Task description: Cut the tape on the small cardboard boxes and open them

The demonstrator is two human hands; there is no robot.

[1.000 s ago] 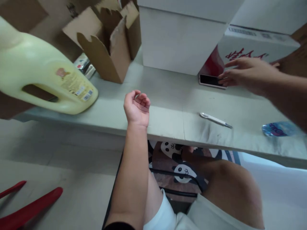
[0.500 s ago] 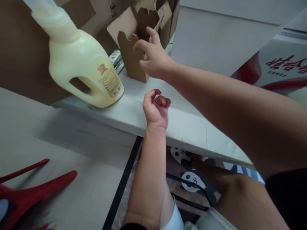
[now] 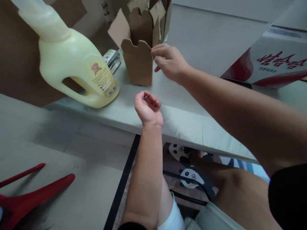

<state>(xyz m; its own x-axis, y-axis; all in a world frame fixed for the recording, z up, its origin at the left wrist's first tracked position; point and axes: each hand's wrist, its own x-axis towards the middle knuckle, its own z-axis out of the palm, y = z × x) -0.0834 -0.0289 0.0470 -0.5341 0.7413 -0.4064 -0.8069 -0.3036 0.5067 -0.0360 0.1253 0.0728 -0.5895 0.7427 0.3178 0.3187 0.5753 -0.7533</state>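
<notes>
1. We see a pale cloth-covered table (image 3: 182, 123) from above, w/ our two bare hands over it.
2. Our right hand (image 3: 170, 60) reaches in from the table's right side, approx half open, fingers bent. Its fingertips meet the right upper edge of an open cardboard box (image 3: 137, 65); we can't tell if they grip it.
3. That box stands upright, flaps up, toward the table's back edge, left of the middle.
4. Our left hand (image 3: 148, 108) is palm-up just inside the table's front edge, fingers loosely curled, w/ nothing in it.
5. Near the table's left end, by the front edge, a big pale-yellow bottle (image 3: 72, 67) leans in our tilted view (label too small to read). Btw, a small packet (image 3: 112, 60) sits between bottle and box.
6. Along the back edge: a tall white box (image 3: 216, 41); farther right, a red-and-white carton (image 3: 275, 64) w/ red lettering, partly behind our forearm.
7. Below the front edge, a panda-print mat (image 3: 189, 177); bottom L corner of view, a red object (image 3: 43, 193), cut off.
</notes>
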